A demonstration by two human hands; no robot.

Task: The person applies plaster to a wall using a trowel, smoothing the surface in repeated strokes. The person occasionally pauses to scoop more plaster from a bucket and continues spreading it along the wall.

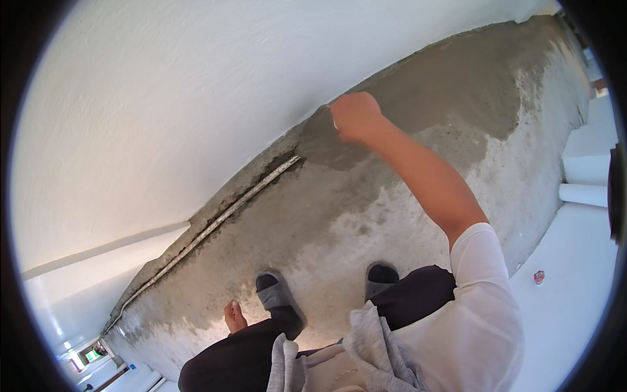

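My right hand [354, 116] is fisted, fingers curled together on a small pale tool I can barely see, against the wet grey cement floor [418, 98] by the white wall [163, 98]. My left hand [234, 317] hangs by my knee; its fingers I cannot tell. A small red-and-white container [539, 277] sits on the white ledge [575, 261] to my right.
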